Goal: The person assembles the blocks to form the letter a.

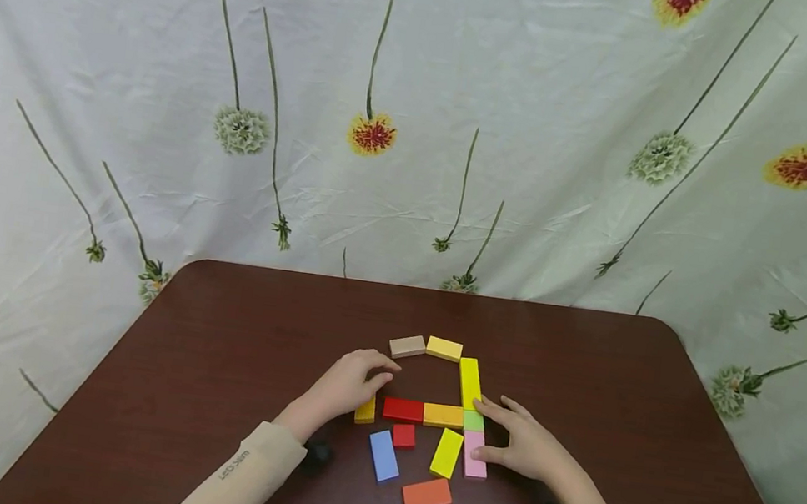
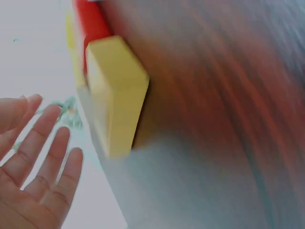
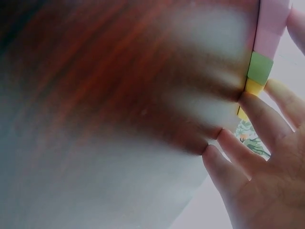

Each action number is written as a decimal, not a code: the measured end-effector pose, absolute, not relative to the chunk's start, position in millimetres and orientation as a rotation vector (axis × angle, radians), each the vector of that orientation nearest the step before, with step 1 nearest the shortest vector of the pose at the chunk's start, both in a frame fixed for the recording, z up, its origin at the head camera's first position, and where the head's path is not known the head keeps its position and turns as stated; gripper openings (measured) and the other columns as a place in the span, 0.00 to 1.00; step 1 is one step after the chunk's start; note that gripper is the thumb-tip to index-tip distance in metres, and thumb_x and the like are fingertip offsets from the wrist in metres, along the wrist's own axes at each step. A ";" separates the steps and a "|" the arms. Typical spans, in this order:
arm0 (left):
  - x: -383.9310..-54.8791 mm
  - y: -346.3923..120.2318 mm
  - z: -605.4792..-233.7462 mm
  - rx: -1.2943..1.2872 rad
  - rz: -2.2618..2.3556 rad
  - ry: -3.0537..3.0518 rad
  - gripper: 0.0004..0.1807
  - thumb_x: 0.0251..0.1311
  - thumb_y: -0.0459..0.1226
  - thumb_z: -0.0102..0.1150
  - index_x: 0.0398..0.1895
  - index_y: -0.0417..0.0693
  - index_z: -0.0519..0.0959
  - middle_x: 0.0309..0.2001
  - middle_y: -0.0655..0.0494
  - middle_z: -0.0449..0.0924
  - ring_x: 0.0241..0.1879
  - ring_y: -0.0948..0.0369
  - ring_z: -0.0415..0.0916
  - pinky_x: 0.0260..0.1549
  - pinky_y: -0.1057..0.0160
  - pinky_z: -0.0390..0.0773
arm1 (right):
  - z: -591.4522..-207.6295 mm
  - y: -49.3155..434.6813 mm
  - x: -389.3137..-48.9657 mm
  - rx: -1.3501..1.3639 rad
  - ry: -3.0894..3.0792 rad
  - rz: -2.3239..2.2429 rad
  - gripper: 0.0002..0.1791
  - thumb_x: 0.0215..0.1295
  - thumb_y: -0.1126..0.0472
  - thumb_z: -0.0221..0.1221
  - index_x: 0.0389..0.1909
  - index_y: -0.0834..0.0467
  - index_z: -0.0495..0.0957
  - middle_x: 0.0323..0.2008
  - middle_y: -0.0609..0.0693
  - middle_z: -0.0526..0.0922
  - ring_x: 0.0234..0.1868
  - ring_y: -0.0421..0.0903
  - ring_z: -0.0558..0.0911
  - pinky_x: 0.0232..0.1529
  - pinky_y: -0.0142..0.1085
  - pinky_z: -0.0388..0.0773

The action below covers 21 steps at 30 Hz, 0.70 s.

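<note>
My left hand (image 1: 351, 382) hovers with fingers extended between a tan block (image 1: 408, 347) and a dark yellow block (image 1: 365, 412), which it partly covers in the head view. In the left wrist view those fingers stand apart from the yellow block (image 2: 116, 86), holding nothing. Along the right side run a bright yellow block (image 1: 470, 384), a small green block (image 1: 473, 420) and a pink block (image 1: 474, 456), end to end. My right hand (image 1: 527, 444) lies spread beside this column, forefinger at the yellow block and thumb at the pink one. Its other fingertips (image 3: 209, 149) reach the tabletop.
A pale yellow block (image 1: 444, 349) touches the tan one. A long red block (image 1: 403, 409) and an orange-yellow block (image 1: 443, 415) form a row. Nearer lie a small red (image 1: 403, 436), a blue (image 1: 384, 456), a yellow (image 1: 447, 453) and an orange block (image 1: 427, 496) on the brown table (image 1: 251, 326).
</note>
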<state>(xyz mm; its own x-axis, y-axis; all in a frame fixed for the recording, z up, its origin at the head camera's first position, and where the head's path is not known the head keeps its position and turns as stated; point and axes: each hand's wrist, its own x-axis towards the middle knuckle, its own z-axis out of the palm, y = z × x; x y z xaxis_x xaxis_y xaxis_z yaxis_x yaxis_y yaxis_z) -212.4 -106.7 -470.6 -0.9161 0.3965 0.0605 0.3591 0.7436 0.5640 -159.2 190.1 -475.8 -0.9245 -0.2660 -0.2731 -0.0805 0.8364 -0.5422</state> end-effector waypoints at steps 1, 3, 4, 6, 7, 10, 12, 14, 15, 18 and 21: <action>-212.0 -111.0 -470.0 0.590 0.920 2.882 0.10 0.65 0.37 0.61 0.48 0.51 0.85 0.47 0.55 0.84 0.49 0.54 0.78 0.55 0.50 0.78 | -476.1 190.3 -159.2 -0.259 2.676 -0.769 0.44 0.50 0.46 0.73 0.69 0.50 0.70 0.70 0.61 0.67 0.72 0.65 0.60 0.58 0.67 0.70; -210.8 -119.4 -470.2 0.542 0.917 2.894 0.10 0.64 0.37 0.62 0.48 0.51 0.85 0.47 0.55 0.84 0.50 0.53 0.78 0.56 0.49 0.78 | -476.8 190.5 -159.3 -0.265 2.673 -0.771 0.44 0.50 0.45 0.72 0.70 0.49 0.69 0.70 0.61 0.67 0.72 0.65 0.60 0.58 0.67 0.70; -209.6 -123.1 -470.4 0.515 0.918 2.892 0.11 0.63 0.37 0.63 0.48 0.50 0.85 0.47 0.54 0.84 0.50 0.53 0.78 0.56 0.49 0.78 | -476.9 190.8 -159.2 -0.268 2.671 -0.773 0.44 0.50 0.45 0.72 0.70 0.49 0.69 0.70 0.61 0.68 0.72 0.65 0.60 0.59 0.67 0.70; -207.5 -129.4 -472.5 0.486 0.904 2.889 0.12 0.62 0.37 0.64 0.49 0.49 0.84 0.49 0.53 0.83 0.52 0.52 0.77 0.57 0.48 0.77 | -476.8 191.4 -158.9 -0.273 2.668 -0.782 0.43 0.51 0.46 0.72 0.70 0.50 0.69 0.70 0.60 0.68 0.72 0.65 0.60 0.59 0.67 0.69; -206.0 -132.3 -473.9 0.478 0.892 2.889 0.13 0.62 0.38 0.65 0.49 0.49 0.84 0.50 0.52 0.82 0.53 0.51 0.76 0.58 0.47 0.76 | -477.1 191.5 -158.6 -0.273 2.666 -0.786 0.43 0.51 0.46 0.72 0.70 0.50 0.69 0.70 0.60 0.68 0.73 0.65 0.59 0.59 0.68 0.69; -202.3 -138.4 -477.8 0.474 0.870 2.866 0.18 0.61 0.40 0.66 0.53 0.47 0.82 0.54 0.50 0.81 0.56 0.49 0.74 0.60 0.47 0.74 | -477.1 192.0 -157.8 -0.271 2.666 -0.784 0.43 0.51 0.46 0.72 0.70 0.49 0.70 0.70 0.59 0.68 0.73 0.65 0.59 0.60 0.67 0.69; -200.2 -140.7 -480.0 0.491 0.861 2.848 0.21 0.60 0.41 0.67 0.56 0.46 0.80 0.57 0.49 0.79 0.58 0.48 0.72 0.61 0.46 0.73 | -477.5 192.0 -157.7 -0.270 2.667 -0.779 0.43 0.51 0.46 0.72 0.70 0.49 0.70 0.70 0.58 0.68 0.73 0.64 0.59 0.59 0.68 0.68; -198.1 -141.5 -481.2 0.526 0.859 2.842 0.23 0.59 0.41 0.68 0.58 0.45 0.79 0.61 0.47 0.76 0.61 0.46 0.69 0.62 0.45 0.72 | -477.4 191.8 -157.5 -0.272 2.668 -0.779 0.43 0.51 0.46 0.72 0.69 0.49 0.70 0.70 0.58 0.69 0.73 0.64 0.59 0.59 0.68 0.69; -197.2 -141.2 -481.2 0.547 0.859 2.842 0.24 0.59 0.41 0.68 0.58 0.46 0.79 0.62 0.46 0.75 0.62 0.45 0.68 0.62 0.45 0.71 | -476.9 191.7 -157.3 -0.276 2.668 -0.779 0.43 0.51 0.46 0.72 0.69 0.49 0.70 0.70 0.58 0.69 0.73 0.65 0.59 0.59 0.68 0.69; -194.7 -137.8 -480.5 0.632 0.846 2.861 0.23 0.59 0.41 0.68 0.58 0.47 0.80 0.64 0.47 0.74 0.64 0.46 0.67 0.62 0.45 0.73 | -476.8 191.5 -157.2 -0.277 2.668 -0.785 0.42 0.51 0.46 0.72 0.69 0.49 0.70 0.70 0.59 0.69 0.73 0.64 0.59 0.59 0.68 0.68; -193.6 -131.5 -479.8 0.736 0.806 2.874 0.21 0.58 0.40 0.68 0.56 0.49 0.82 0.59 0.50 0.78 0.61 0.50 0.68 0.59 0.49 0.76 | -476.3 191.2 -157.4 -0.280 2.671 -0.787 0.42 0.52 0.46 0.72 0.69 0.49 0.70 0.70 0.58 0.69 0.73 0.64 0.59 0.59 0.68 0.68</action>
<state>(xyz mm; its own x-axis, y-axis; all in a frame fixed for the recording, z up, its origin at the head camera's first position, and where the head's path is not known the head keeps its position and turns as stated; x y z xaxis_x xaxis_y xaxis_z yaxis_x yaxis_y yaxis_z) -193.6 -131.5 -479.8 -0.8832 0.4647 0.0629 0.4296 0.7481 0.5057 -157.4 191.2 -476.3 -0.9222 -0.2800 -0.2666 -0.0907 0.8269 -0.5549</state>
